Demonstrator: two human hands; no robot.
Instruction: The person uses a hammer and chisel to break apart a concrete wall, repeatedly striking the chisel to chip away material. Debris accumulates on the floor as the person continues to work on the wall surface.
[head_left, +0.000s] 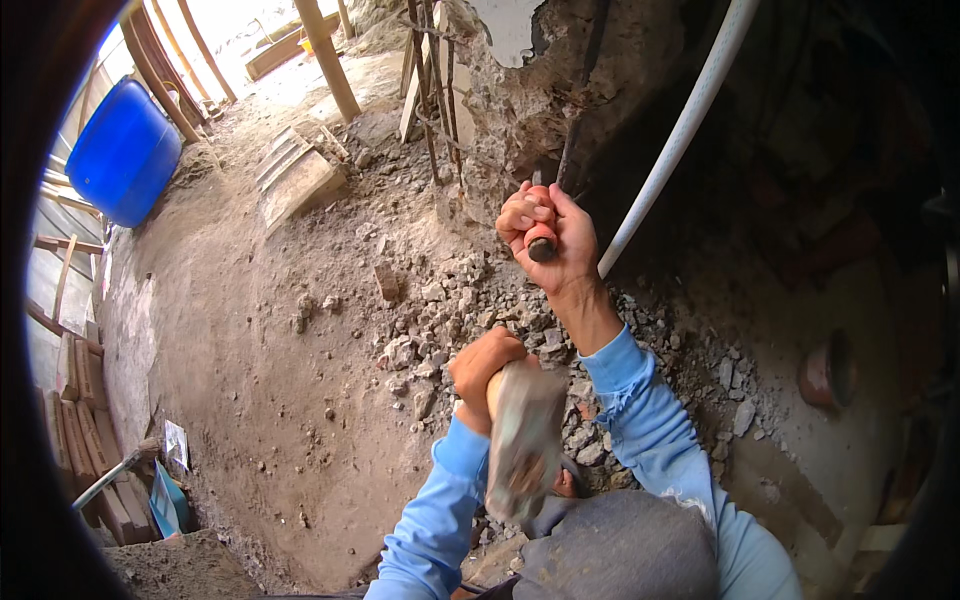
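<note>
My right hand (574, 236), palm up, grips a chisel (541, 232) by its red-orange sleeve. The dark struck end faces me, and the blade points into the broken base of a concrete column (517, 127). Where blade and concrete meet is hidden. Lower and to the left, my left hand (484, 367) is closed around the wooden handle of a hammer. The heavy hammer head (525, 450) is motion-blurred and hangs above my knee, apart from the chisel. Exposed rebar (435, 97) stands along the column's left side.
Concrete rubble (450, 322) covers the ground beneath my hands. A pale hose or pipe (682, 127) slants past on the right. Left are a blue plastic container (124, 154), stacked bricks (82, 442), a broom (116, 472) and a blue dustpan (166, 501). A round vessel (825, 371) sits in shadow.
</note>
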